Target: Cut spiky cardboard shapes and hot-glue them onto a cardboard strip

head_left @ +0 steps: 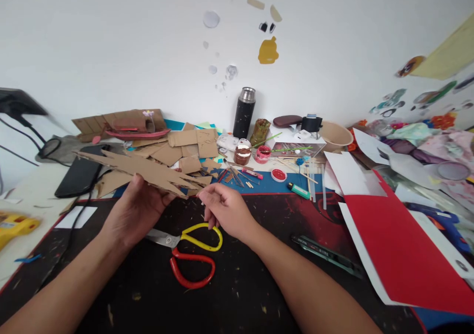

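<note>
My left hand (138, 208) is closed around the lower edge of a cut cardboard piece (142, 168), with the thumb on its face. The piece is long, with jagged pointed ends, and is held tilted above the desk. At its right-hand points, my right hand (225, 208) has its fingers pinched together; what lies between the fingertips is hidden. Below both hands, scissors (176, 241) with one yellow and one red handle lie spread on the black mat (244, 289).
Cardboard scraps (185, 144) are heaped behind the hands. A black flask (244, 114), a brown paint jar (243, 153) and a red one (263, 154) stand farther back. A utility knife (326, 255) and red sheet (411, 245) lie right; a yellow glue gun (15, 225) left.
</note>
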A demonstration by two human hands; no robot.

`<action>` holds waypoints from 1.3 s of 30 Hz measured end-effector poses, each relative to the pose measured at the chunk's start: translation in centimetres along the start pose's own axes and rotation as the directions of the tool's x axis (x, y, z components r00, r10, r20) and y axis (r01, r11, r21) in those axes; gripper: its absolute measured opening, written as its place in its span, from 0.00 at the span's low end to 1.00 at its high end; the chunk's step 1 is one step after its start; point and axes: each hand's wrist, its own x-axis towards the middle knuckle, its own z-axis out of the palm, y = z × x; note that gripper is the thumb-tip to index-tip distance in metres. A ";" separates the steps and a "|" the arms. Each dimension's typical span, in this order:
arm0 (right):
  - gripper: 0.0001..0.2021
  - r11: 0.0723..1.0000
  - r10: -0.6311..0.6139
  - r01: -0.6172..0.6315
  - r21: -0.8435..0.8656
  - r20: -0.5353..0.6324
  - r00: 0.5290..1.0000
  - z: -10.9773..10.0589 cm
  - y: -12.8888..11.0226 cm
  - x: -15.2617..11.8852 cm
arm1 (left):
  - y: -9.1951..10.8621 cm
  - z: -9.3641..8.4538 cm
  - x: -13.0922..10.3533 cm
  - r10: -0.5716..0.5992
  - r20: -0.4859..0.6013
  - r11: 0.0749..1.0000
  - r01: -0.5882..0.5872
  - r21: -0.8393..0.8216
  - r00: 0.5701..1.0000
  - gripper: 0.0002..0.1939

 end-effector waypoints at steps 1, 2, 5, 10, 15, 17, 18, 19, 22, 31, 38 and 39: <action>0.14 1.000 0.009 -0.009 -0.005 0.003 1.000 0.1 0.0 0.0 | -0.2 -0.1 0.0 0.005 0.001 1.000 -0.005 0.018 1.000 0.37; 0.14 1.000 0.015 -0.015 -0.013 0.003 1.000 0.1 0.1 -0.1 | -0.5 -0.2 -0.1 0.004 0.004 0.999 -0.004 0.036 1.000 0.36; 0.12 0.999 0.014 -0.014 -0.043 -0.019 1.000 0.2 0.0 -0.1 | -1.1 -0.6 -0.2 -0.027 0.033 0.996 0.024 0.080 0.999 0.33; 0.11 0.998 0.001 -0.005 -0.065 -0.054 0.999 0.1 -0.3 0.0 | -1.5 -1.1 -0.3 -0.056 0.025 0.993 0.053 0.102 0.998 0.37; 0.16 0.999 -0.016 0.014 -0.036 -0.053 0.998 -0.3 -0.2 0.1 | -1.4 -1.8 0.0 -0.065 0.029 0.995 0.063 0.072 0.997 0.47; 0.17 0.999 -0.031 0.030 -0.026 -0.055 0.998 -0.4 -0.1 0.1 | -1.1 -2.1 0.3 -0.069 0.059 0.995 0.065 0.073 0.996 0.50; 0.17 0.999 -0.040 0.039 -0.024 -0.057 0.998 -0.4 0.0 0.1 | -1.0 -2.2 0.4 -0.069 0.067 0.994 0.064 0.085 0.995 0.50; 0.17 0.999 -0.049 0.048 -0.022 -0.056 0.997 -0.4 0.0 0.1 | -0.9 -2.3 0.4 -0.068 0.065 0.993 0.061 0.102 0.996 0.49; 0.18 0.998 -0.057 0.056 -0.019 -0.043 0.997 -0.4 0.0 0.1 | -0.6 -2.2 0.5 -0.048 0.000 0.987 0.047 0.156 0.999 0.41; 0.27 0.999 -0.049 0.049 -0.009 -0.051 0.998 -0.3 0.0 0.1 | -0.9 -1.0 0.2 0.034 -0.182 0.974 0.008 0.225 0.983 0.24; 0.21 0.999 -0.013 0.012 -0.037 -0.024 1.000 -0.1 -0.2 -0.1 | -0.4 -0.4 0.0 0.038 -0.140 0.948 0.008 0.317 0.989 0.24; 0.20 0.999 -0.013 0.012 -0.038 -0.025 1.000 -0.1 -0.2 -0.1 | -0.4 -0.4 0.0 0.033 -0.130 0.945 0.011 0.327 0.991 0.23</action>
